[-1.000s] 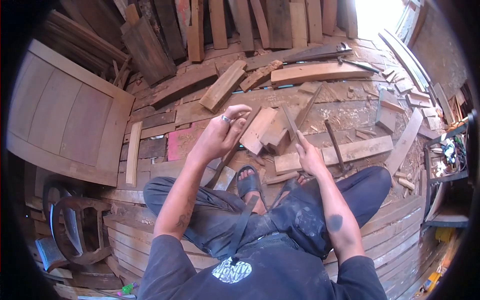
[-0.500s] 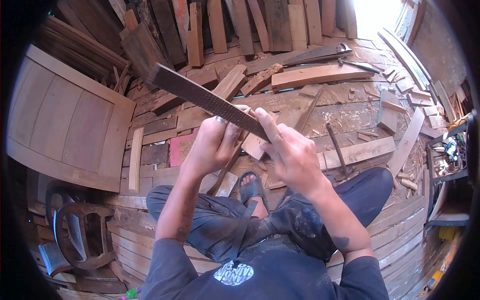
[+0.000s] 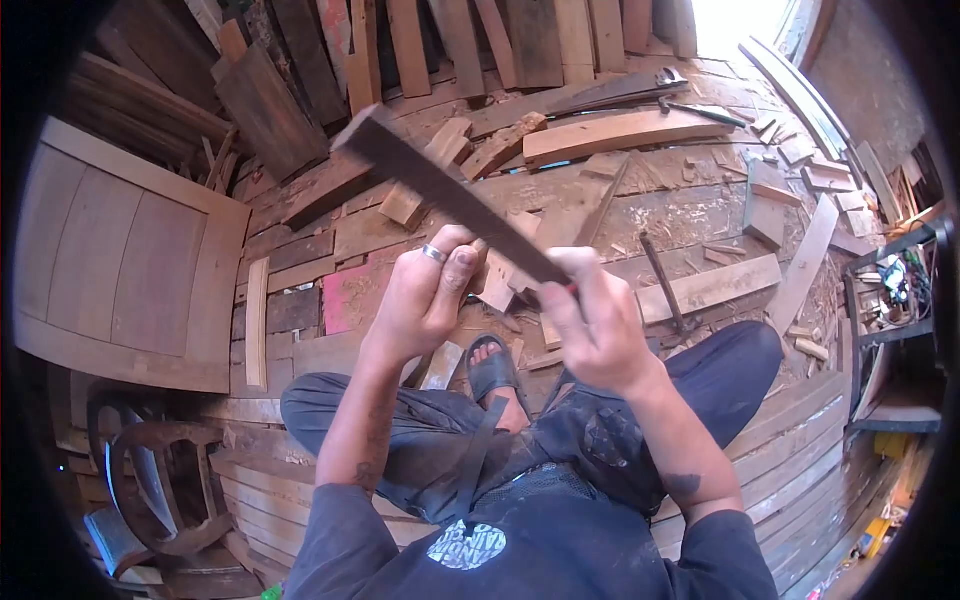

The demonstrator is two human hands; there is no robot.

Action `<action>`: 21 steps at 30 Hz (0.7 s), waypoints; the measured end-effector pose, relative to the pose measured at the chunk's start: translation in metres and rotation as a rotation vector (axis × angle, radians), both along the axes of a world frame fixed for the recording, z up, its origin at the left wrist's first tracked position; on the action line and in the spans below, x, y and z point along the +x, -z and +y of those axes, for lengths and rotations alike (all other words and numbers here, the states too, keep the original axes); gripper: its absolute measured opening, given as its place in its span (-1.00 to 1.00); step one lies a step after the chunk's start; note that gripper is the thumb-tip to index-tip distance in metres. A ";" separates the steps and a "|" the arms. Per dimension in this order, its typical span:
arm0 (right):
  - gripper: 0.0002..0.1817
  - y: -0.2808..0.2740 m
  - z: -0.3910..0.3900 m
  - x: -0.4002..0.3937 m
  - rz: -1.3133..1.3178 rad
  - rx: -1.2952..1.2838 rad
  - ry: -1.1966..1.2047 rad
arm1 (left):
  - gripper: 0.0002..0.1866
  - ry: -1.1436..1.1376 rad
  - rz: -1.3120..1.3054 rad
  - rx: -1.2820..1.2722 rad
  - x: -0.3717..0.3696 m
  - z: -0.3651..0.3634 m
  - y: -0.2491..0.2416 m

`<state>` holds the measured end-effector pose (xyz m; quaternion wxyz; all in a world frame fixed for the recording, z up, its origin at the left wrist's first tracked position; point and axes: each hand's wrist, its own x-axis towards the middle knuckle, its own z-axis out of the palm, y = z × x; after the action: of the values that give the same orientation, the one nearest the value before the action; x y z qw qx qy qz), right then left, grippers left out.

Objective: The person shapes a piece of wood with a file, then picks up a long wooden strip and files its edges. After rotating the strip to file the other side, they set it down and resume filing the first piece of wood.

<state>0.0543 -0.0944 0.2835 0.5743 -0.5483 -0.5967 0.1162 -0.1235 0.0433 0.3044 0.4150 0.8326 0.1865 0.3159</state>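
Observation:
A long, flat, dark rasp (image 3: 450, 195) slants across the middle of the view, its far end up and to the left. My right hand (image 3: 605, 330) is closed around its near end, where a bit of red handle shows by the fingers. Just left of the blade, my left hand (image 3: 420, 295) is closed, thumb pressed against the curled fingers. A small piece of wood (image 3: 480, 262) peeks out between its fingers, mostly hidden by the hand and the rasp.
Wood offcuts and shavings litter the plank floor. A hammer (image 3: 660, 285), a handsaw (image 3: 620, 90) and a thick beam (image 3: 625, 138) lie ahead. A panelled door (image 3: 130, 250) stands left, a chair frame (image 3: 165, 480) lower left, a shelf (image 3: 900, 330) right. Boards (image 3: 460, 50) lean at the back.
The rasp has slid down and right with my right hand and turned so its face looks smoother and blurred. My left hand stays nearly in place; the whole view has shifted slightly.

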 end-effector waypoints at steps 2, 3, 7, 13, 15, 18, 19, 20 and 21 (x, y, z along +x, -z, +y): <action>-0.78 -0.008 0.012 -0.009 -0.017 -0.066 -0.022 | -0.61 0.000 0.025 -0.011 -0.003 0.001 0.001; -0.81 -0.009 0.016 -0.010 -0.025 -0.098 -0.035 | -0.62 0.000 0.016 -0.058 -0.003 -0.003 0.000; -0.81 0.023 0.023 0.001 -0.060 -0.079 -0.055 | -0.64 0.070 0.023 -0.013 -0.009 -0.010 0.005; -0.75 0.018 0.009 0.011 -0.054 -0.125 -0.022 | -0.77 0.087 0.116 -0.061 0.000 -0.022 0.011; -0.72 0.015 0.010 0.006 -0.076 -0.096 -0.009 | -0.80 0.090 0.161 -0.020 -0.002 -0.022 0.015; -0.69 0.074 0.001 0.024 -0.067 -0.095 0.010 | -0.76 0.105 -0.013 -0.176 -0.011 -0.024 0.018; -0.66 0.104 -0.007 0.038 -0.008 -0.148 -0.009 | -0.71 0.094 -0.033 -0.185 -0.014 -0.022 0.011; -0.64 0.111 -0.015 0.039 0.080 -0.240 0.084 | -0.70 0.109 -0.029 -0.170 -0.016 -0.018 0.011; -0.64 0.127 -0.023 0.045 0.124 -0.349 0.147 | -0.69 0.124 -0.020 -0.156 -0.018 -0.014 0.012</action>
<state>0.0990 -0.1174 0.1567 0.5131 -0.6734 -0.4893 0.2092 -0.1415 0.0295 0.2927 0.4993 0.8044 0.1545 0.2826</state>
